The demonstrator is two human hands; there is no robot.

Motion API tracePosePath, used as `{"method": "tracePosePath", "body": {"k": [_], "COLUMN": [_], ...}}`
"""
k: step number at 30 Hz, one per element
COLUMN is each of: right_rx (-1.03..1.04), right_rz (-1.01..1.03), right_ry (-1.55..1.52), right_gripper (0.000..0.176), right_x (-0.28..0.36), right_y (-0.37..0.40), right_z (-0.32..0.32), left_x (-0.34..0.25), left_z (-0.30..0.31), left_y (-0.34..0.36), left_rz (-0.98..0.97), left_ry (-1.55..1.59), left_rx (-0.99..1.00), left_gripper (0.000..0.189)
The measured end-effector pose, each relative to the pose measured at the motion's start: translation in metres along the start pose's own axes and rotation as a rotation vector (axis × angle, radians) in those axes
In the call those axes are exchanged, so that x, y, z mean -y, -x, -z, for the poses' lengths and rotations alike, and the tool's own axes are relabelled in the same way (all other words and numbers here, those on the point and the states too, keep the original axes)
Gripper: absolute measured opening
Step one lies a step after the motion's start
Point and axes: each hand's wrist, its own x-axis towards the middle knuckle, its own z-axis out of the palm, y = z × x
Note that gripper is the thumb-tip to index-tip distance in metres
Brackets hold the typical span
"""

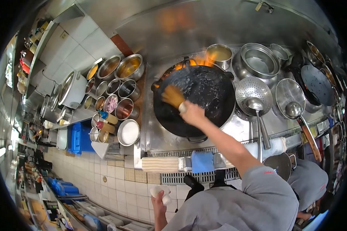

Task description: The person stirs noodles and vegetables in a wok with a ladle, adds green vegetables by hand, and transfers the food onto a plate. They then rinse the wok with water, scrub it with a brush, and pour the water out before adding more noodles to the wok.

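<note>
My right hand [193, 114] is closed round the tied white handle of a yellow-brown bamboo brush [172, 96]. The brush's bristles press into the left part of a large black wok [219, 98], whose inside looks wet with small bits floating or stuck. Orange flames [202, 61] rise behind the wok's far rim. Down by my body, away from the stove, my left hand [159, 204] is wrapped round a bunched white cloth [162, 193].
Right of the wok lie a perforated strainer [250, 90], a ladle [254, 104] and a wire skimmer [290, 94]. A steel pot [258, 57] stands behind them. Seasoning containers [125, 109] and a white bowl [128, 132] crowd the left. Another person [308, 181] is at the right.
</note>
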Motion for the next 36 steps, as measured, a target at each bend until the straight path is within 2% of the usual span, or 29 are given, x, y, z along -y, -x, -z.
{"method": "tracePosePath", "body": {"k": [2, 4, 6, 8, 10, 11, 14, 15, 16, 18, 20, 23, 24, 26, 28, 29, 30, 32, 33, 35, 36], "right_rx": [0.101, -0.053, -0.169, -0.263, -0.128, 0.029, -0.084, -0.128, -0.27, -0.198, 0.024, 0.279, 0.264, 0.142, 0.082, 0.1, 0.038, -0.015, 0.011, 0.043, 0.052], "right_rz": [-0.001, 0.03, -0.177, -0.211, -0.092, -0.042, -0.046, -0.169, -0.239, -0.123, 0.141, 0.151, 0.157, 0.135, -0.002, -0.073, -0.044, -0.075, 0.017, 0.252, 0.326], "right_ry": [-0.04, -0.01, -0.016, -0.105, -0.044, -0.021, -0.026, -0.044, -0.131, -0.042, -0.021, 0.306, 0.486, 0.563, 0.44, 0.374, 0.269, 0.123, 0.15, 0.19, 0.218], "right_gripper": [0.044, 0.039, 0.035, 0.039, 0.042, 0.044, 0.044, 0.043, 0.041, 0.04, 0.041, 0.047, 0.048, 0.037, 0.034, 0.037, 0.04, 0.048, 0.047, 0.041, 0.039], "right_x": [0.017, -0.007, -0.01, -0.004, 0.0, 0.011, -0.014, -0.022, -0.018, -0.007, -0.009, -0.008, -0.016, -0.041, -0.064, -0.043, -0.042, -0.046, -0.037, -0.036, -0.036], "right_y": [0.031, 0.004, -0.036, -0.036, -0.011, 0.01, -0.017, -0.042, -0.049, -0.031, 0.011, 0.059, 0.056, 0.02, -0.042, -0.056, -0.07, -0.075, -0.054, -0.006, 0.022], "right_z": [-0.001, -0.008, 0.008, -0.004, -0.024, -0.012, 0.007, 0.012, 0.012, -0.004, -0.004, 0.067, 0.09, 0.13, 0.138, 0.143, 0.123, 0.068, 0.056, 0.042, 0.051], "left_x": [-0.007, -0.005, 0.005, 0.005, 0.01, 0.011, 0.007, 0.004, 0.0, -0.009, -0.006, -0.007, -0.008, -0.006, -0.008, -0.015, -0.011, -0.015, -0.016, -0.036, -0.023], "left_z": [-0.007, 0.0, 0.009, 0.017, 0.018, 0.021, 0.025, 0.023, 0.018, 0.007, 0.006, 0.003, 0.001, -0.008, -0.033, -0.057, -0.074, -0.131, -0.157, -0.202, -0.216], "left_y": [0.005, 0.012, 0.011, 0.014, 0.014, 0.013, 0.006, 0.005, 0.005, 0.004, 0.004, 0.006, 0.008, 0.001, -0.005, -0.013, -0.028, -0.051, -0.064, -0.074, -0.09], "left_rz": [-0.008, 0.003, 0.012, 0.0, 0.003, 0.006, -0.019, -0.029, -0.024, -0.019, -0.003, 0.016, 0.02, 0.076, 0.134, 0.159, 0.218, 0.217, 0.22, 0.29, 0.264], "left_ry": [0.003, 0.006, 0.028, 0.047, 0.07, 0.07, 0.038, 0.022, 0.016, 0.007, 0.026, 0.03, 0.028, 0.048, 0.052, 0.048, -0.012, 0.0, 0.009, 0.091, 0.132], "left_rx": [-0.049, -0.101, -0.135, -0.134, -0.136, -0.142, -0.147, -0.144, -0.133, -0.101, -0.099, -0.085, -0.081, -0.012, 0.092, 0.165, 0.24, 0.313, 0.319, 0.487, 0.45], "left_gripper": [0.035, 0.036, 0.035, 0.036, 0.035, 0.035, 0.033, 0.033, 0.032, 0.031, 0.031, 0.029, 0.029, 0.03, 0.032, 0.034, 0.037, 0.039, 0.043, 0.052, 0.055]}}
